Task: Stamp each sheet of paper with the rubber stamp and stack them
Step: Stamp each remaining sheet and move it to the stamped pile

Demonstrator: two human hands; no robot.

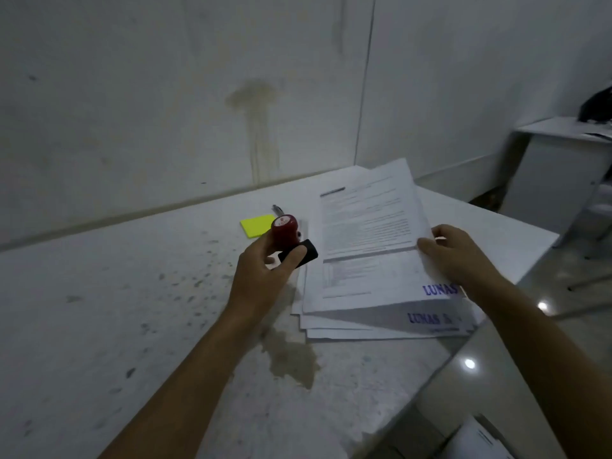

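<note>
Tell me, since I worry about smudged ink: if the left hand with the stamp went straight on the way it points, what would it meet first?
Probably the yellow sticky-note pad just beyond the left hand and its red-handled rubber stamp; depth is unclear, so it might pass above it.

— Dim overall, greyish cast, flat and underexposed. Soft throughout, fine print on the top sheet (pixel 367 220) unreadable.
— Two bright glare spots on the glossy floor (pixel 470 363) at right, from lamps overhead. Faint shadow under the lifted sheet. Wide-angle bending toward the edges, table (pixel 99 309) rim curved, corners smeared.
</note>
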